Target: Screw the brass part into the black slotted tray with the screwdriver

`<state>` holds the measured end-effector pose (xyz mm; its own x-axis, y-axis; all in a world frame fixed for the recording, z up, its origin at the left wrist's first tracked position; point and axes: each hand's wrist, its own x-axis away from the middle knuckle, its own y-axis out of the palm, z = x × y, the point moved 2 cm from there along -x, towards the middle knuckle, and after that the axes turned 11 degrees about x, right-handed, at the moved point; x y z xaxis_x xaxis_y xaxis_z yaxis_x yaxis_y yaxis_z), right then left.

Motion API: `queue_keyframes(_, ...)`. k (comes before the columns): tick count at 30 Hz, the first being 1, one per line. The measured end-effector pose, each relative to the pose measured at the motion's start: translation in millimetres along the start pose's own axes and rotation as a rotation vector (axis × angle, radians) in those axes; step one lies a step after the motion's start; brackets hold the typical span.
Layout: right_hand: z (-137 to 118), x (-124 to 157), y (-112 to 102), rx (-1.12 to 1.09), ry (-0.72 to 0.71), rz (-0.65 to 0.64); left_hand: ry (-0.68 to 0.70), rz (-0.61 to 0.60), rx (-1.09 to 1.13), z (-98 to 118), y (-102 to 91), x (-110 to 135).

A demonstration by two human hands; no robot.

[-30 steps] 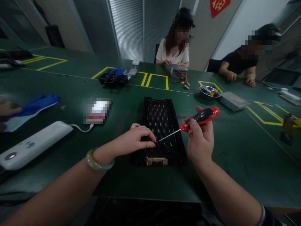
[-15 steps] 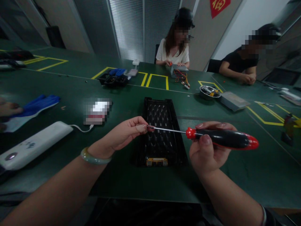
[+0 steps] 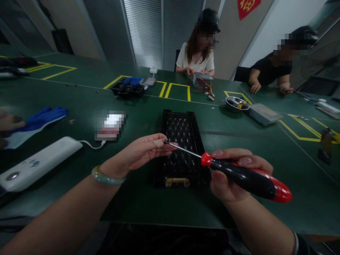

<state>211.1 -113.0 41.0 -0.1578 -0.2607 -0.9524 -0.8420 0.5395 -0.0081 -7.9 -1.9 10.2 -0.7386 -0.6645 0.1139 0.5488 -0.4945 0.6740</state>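
My right hand grips a black and red screwdriver by its handle, with the shaft slanting up to the left. The screwdriver's tip meets the thumb and forefinger of my left hand. Those two fingers are pinched together around a tiny dark piece at the tip, too small to make out. Below the shaft, a long black tray-like case with a patterned inner face lies on the table. A yellowish connector board sits at its near end.
To the left are a white power bank, a cabled phone and a blue glove near another person's hand. Farther off stand a black parts tray, a metal bowl and a grey box. Two people sit across the table.
The screwdriver's handle has dropped, so the shaft now slopes more steeply, and my right fingers have shifted on it. My left fingers have spread a little beneath the tip.
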Motion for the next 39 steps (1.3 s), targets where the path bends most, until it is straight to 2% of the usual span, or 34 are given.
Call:
queue_keyframes(9, -7.3, -5.6, 3.6, -0.043, -0.034, -0.021, 0.007, -0.005, -0.055, -0.2, 0.8, -1.0)
queue_keyframes(13, -2.8, -3.3, -1.3, 0.015, -0.009, -0.038, 0.002, -0.057, -0.069, -2.2, -1.7, -1.0)
queue_keyframes(16, 1.5, -3.4, -5.6, 0.060, 0.008, 0.005, 0.008, -0.075, -0.096, -4.8, -5.0, -2.7)
queue_keyframes(21, 7.3, -7.8, -5.0, 0.096, 0.175, 0.131, 0.077, 0.023, -0.241, -5.0, -6.4, -6.2)
queue_keyframes(25, 10.0, -7.3, 2.3, 0.051, 0.293, 0.103, 0.113, 0.123, -0.399, -2.3, -4.2, -5.7)
queue_keyframes(30, 17.5, 0.7, 4.3, 0.048, 0.424, 0.005, 0.130, 0.091, -0.492, -1.8, -0.9, -4.7)
queue_keyframes(34, 24.5, 3.8, 0.9, 0.131, 0.473, -0.021, 0.132, 0.078, -0.510, -2.4, -0.1, -5.3)
queue_keyframes(39, 29.2, 3.9, 1.5, 0.132, 0.536, -0.070, 0.128, 0.074, -0.526, -2.6, 2.2, -5.6)
